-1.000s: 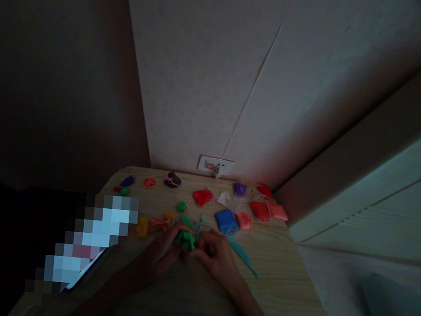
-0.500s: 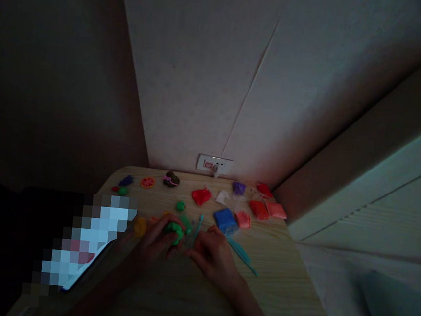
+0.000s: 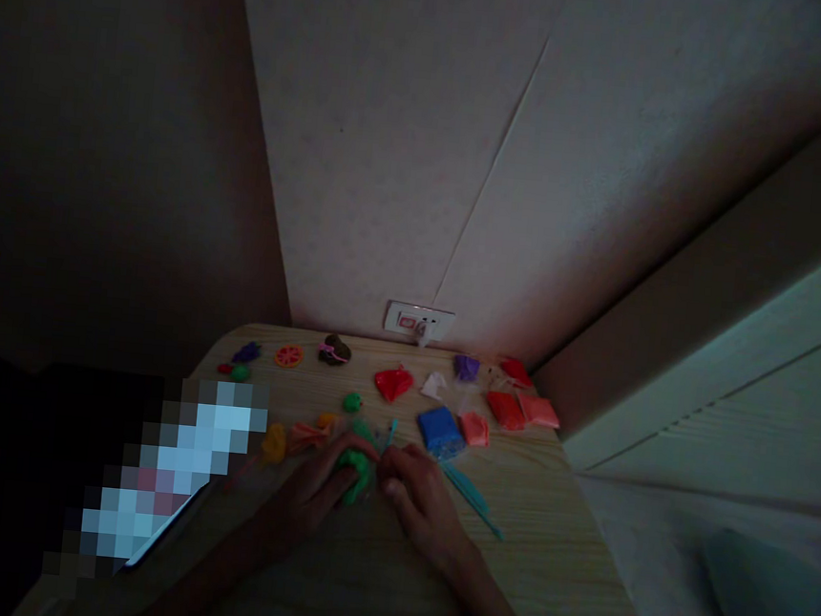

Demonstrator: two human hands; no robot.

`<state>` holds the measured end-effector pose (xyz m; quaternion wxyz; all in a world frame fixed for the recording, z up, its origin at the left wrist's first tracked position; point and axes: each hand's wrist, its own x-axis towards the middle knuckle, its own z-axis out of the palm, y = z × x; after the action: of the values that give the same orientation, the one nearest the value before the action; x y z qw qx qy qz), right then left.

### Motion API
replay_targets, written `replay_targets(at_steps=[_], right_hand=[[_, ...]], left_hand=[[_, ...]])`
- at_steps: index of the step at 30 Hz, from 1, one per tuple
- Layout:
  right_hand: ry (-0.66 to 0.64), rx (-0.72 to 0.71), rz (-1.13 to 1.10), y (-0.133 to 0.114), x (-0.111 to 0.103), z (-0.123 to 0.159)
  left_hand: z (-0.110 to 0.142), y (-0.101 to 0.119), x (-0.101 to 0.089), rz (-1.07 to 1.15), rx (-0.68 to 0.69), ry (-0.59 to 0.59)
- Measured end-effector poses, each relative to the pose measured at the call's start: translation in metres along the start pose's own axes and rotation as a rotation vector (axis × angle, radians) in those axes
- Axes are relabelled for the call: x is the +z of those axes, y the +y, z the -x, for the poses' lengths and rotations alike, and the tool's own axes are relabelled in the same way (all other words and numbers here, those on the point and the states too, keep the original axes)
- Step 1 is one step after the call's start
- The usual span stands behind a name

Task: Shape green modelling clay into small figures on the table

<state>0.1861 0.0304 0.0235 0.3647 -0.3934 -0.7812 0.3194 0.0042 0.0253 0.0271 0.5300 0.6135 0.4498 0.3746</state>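
My left hand (image 3: 319, 482) is closed around a lump of green modelling clay (image 3: 354, 476), which shows between thumb and fingers. Close beside it on the right, my right hand (image 3: 419, 496) has its fingers curled together near the clay; what they hold, if anything, is hidden. Just behind the hands lie a green wrapper (image 3: 363, 429) and a thin light-blue stick (image 3: 392, 431). A small green clay ball (image 3: 352, 403) sits farther back. To the right of my right hand lie light-blue modelling tools (image 3: 470, 493).
Blue (image 3: 441, 430), red (image 3: 393, 383) and orange clay packets (image 3: 505, 409) lie across the back right of the table (image 3: 541, 540). Finished-looking pieces, including an orange slice (image 3: 288, 356), line the back left. A blurred-out phone (image 3: 172, 479) stands at left; a wall socket (image 3: 419, 321) is behind.
My left hand and the green clay have moved slightly right and down, closer to my right hand. An orange wrapper at left is now more visible.
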Motion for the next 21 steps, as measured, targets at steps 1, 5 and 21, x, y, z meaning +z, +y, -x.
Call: replay_targets(at_steps=[1,5,21], right_hand=[[0.022,0.026,-0.016,0.001,-0.001,0.0],[0.16,0.193,-0.096,0.01,-0.011,0.001],[0.792,0.357,-0.022,0.043,-0.074,0.008]], left_hand=[[-0.001,-0.002,-0.002,0.068,-0.009,0.005],[-0.008,-0.012,-0.007,0.523,0.013,-0.114],[-0.007,0.003,-0.018,0.845,-0.159,0.08]])
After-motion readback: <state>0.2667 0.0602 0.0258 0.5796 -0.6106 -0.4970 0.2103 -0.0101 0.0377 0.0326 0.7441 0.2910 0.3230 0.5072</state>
